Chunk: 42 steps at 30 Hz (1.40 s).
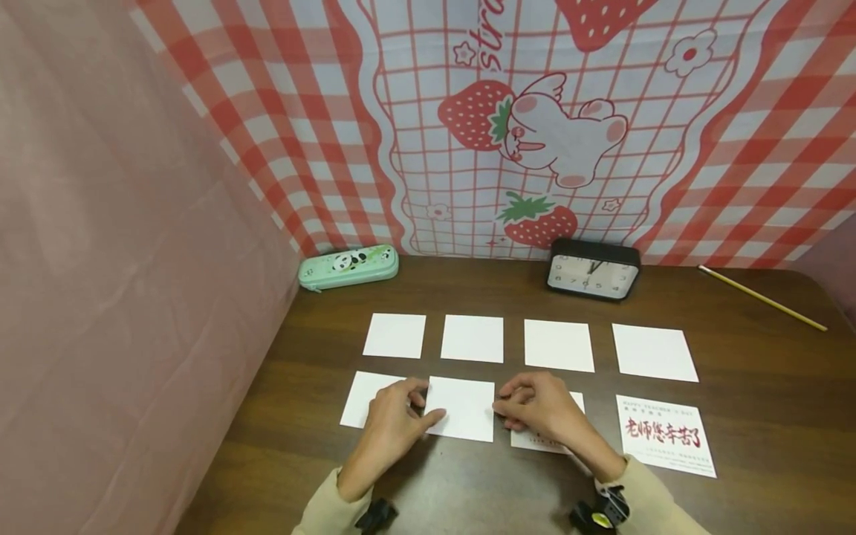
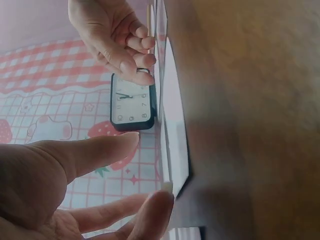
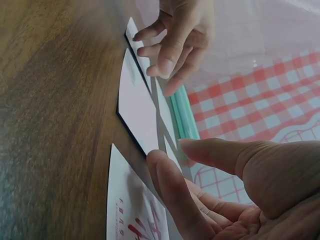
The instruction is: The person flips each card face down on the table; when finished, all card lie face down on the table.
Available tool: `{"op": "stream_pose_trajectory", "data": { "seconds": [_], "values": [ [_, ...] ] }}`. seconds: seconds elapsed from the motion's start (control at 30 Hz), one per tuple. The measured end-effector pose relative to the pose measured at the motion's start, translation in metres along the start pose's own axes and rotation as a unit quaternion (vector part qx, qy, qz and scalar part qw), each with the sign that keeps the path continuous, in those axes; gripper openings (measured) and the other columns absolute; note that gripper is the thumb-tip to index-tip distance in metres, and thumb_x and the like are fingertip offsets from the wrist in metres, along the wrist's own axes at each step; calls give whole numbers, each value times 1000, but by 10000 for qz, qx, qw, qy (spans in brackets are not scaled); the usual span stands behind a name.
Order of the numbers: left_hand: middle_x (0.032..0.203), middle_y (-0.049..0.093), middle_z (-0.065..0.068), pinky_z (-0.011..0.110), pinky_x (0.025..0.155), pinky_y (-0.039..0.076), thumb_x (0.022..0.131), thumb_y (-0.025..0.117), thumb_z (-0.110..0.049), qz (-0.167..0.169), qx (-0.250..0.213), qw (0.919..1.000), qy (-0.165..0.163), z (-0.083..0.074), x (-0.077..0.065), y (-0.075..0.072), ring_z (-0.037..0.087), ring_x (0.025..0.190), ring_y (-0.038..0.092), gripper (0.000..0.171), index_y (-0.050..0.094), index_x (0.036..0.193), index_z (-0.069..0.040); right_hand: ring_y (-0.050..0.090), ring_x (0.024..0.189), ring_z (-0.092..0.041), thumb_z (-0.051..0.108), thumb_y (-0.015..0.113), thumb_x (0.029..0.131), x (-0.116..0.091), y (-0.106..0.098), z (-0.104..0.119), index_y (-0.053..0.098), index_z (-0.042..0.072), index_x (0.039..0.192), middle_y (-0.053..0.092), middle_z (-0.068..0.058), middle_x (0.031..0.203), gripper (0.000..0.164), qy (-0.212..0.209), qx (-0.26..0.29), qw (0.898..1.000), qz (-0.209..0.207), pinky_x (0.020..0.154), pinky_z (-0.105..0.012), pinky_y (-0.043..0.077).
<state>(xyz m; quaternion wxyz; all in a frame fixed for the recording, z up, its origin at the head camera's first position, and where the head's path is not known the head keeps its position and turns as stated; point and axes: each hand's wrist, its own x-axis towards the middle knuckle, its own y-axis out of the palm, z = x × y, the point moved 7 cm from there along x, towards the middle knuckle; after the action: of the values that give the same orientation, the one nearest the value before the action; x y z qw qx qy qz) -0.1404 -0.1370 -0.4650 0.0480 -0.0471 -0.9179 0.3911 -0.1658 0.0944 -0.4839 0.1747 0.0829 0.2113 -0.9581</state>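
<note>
Eight-like rows of square cards lie on the table, and a blank white card in the front row is between my two hands. My left hand is at its left edge, thumb over that edge, fingers partly covering another white card. In the left wrist view, the thumb and fingers stand apart. My right hand is at the middle card's right edge; an index fingertip appears at its corner, thumb apart. Beneath the right hand lies a partly hidden printed card. Further right is a card with red Chinese characters.
Several blank cards form the back row. Behind them stand a green panda pencil case and a black alarm clock. A yellow pencil lies at the right. Strawberry-patterned cloth hangs at the table's back edge.
</note>
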Motion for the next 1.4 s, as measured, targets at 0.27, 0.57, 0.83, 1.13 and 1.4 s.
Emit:
{"op": "stream_pose_trajectory", "data": {
  "seconds": [0.27, 0.57, 0.83, 1.13, 1.4],
  "values": [
    [88, 73, 12, 19, 62, 55, 82, 90, -19, 25, -364, 9984, 422, -21, 2, 3, 16, 67, 69, 42, 73, 115, 2, 74, 63, -18, 15, 83, 89, -14, -15, -5, 71, -6, 112, 78, -11, 80, 34, 54, 156, 9996, -215, 57, -29, 62],
    [102, 75, 19, 18, 69, 59, 86, 87, -16, 723, -1392, 9866, 450, -41, 5, 28, 17, 78, 72, 43, 71, 121, 2, 71, 64, -17, 15, 82, 90, -29, -34, -17, 66, -6, 114, 78, -12, 90, 36, 226, 363, 9985, -341, 55, -30, 61],
    [123, 73, 22, 21, 82, 61, 93, 80, -24, 1254, -1827, 9744, 368, -60, 4, 50, 30, 98, 75, 48, 65, 133, 1, 74, 76, -18, 23, 83, 90, -43, -56, -29, 68, -1, 118, 78, -11, 99, 40, 415, -46, 9974, -583, 59, -29, 62],
    [139, 65, 23, 36, 95, 62, 97, 75, -28, 1541, -2001, 9673, 247, -73, 1, 68, 39, 115, 72, 53, 60, 141, -1, 76, 88, -19, 26, 81, 93, -60, -74, -39, 65, -2, 123, 74, -17, 112, 44, 470, -222, 9956, -785, 62, -28, 62],
    [144, 60, 26, 38, 99, 61, 99, 73, -32, 1744, -2050, 9629, 187, -79, -3, 80, 40, 123, 68, 63, 52, 148, 1, 77, 100, -30, 18, 82, 90, -74, -80, -44, 59, -6, 129, 67, -27, 125, 51, 354, 104, 9937, -1061, 65, -28, 64]
  ]
}}
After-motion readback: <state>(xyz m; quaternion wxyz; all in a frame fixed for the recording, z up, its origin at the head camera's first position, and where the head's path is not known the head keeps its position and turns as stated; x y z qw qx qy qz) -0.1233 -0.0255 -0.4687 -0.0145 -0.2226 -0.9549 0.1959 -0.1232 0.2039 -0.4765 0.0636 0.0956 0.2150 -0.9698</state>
